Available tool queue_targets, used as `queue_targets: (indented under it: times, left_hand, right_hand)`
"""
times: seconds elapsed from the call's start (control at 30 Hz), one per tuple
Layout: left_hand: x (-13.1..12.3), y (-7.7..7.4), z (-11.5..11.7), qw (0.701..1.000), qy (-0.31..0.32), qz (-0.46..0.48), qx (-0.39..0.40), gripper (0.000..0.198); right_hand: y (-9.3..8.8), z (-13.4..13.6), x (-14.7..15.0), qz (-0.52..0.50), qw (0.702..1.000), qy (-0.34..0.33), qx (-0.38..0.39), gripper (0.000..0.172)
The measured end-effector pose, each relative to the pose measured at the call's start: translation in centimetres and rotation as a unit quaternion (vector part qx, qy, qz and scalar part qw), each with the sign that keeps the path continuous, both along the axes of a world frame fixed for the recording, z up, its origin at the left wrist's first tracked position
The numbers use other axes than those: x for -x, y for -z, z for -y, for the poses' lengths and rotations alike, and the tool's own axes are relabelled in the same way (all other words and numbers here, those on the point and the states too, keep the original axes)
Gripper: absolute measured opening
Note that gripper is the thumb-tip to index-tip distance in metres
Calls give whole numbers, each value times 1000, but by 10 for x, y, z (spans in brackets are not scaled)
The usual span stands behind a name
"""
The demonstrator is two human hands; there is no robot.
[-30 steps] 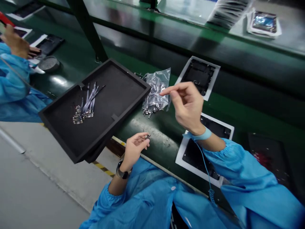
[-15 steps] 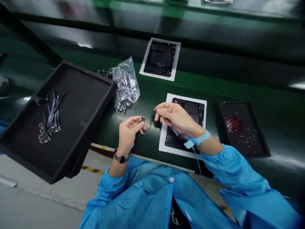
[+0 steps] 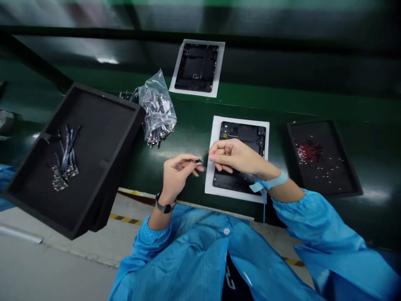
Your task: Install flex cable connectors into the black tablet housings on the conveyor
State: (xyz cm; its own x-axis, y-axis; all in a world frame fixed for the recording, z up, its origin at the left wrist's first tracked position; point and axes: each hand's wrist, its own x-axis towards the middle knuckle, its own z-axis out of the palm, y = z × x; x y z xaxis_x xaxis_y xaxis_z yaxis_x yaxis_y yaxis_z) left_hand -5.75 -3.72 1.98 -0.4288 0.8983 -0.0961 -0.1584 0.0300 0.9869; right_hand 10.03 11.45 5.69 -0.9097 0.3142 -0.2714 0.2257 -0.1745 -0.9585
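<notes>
Your left hand [image 3: 178,173]: pinching small part [image 3: 198,161].
Your right hand [image 3: 234,156]: fingers curled, contents unclear, over near black frame [image 3: 247,133].

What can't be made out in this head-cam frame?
All in the head view:
small dark part pinched in the left hand: too small and blurred to identify.
right hand: its curled fingers hide whether it holds anything.
black flat housing on a white sheet: near half covered by the right hand and wrist.
red and white specks in the dark rectangular tray: too small to tell.
</notes>
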Motion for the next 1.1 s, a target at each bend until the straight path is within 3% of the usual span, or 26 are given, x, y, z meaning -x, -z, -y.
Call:
queue_targets:
  times: [0.07, 0.13, 0.23, 0.33, 0.47, 0.6, 0.93, 1.1]
  left_hand:
    - [-2, -2, 1, 998, 33, 58, 10, 22]
    - [-6, -6, 2, 998, 40, 54, 10, 24]
    - [-12, -13, 3, 1000, 27, -11, 3, 27]
    - [-16, -18, 6, 994, 29, -101, -4, 35]
    - [-16, -22, 10, 973, 37, -227, -9, 20]
    - [-14, -25, 9, 965, 32, -258, -19, 15]
    - [-15, -28, 9, 965, 10, -256, -45, 11]
    - [-15, -30, 10, 960, 4, -275, -52, 7]
  right_hand:
    - [1, -4, 0, 3, 1000, -12, -5, 31]
    - [-1, -7, -1, 3, 1000, -24, -16, 32]
    - [-8, -6, -1, -7, 997, -35, -71, 30]
    - [-16, -4, -1, -21, 982, -32, -183, 27]
    - [-19, 0, -3, -40, 960, -33, -274, 26]
    - [-17, 4, -6, -52, 941, -22, -332, 26]
    - [-17, 5, -10, -109, 923, 6, -370, 18]
    - [-16, 7, -10, -122, 910, -14, -396, 14]
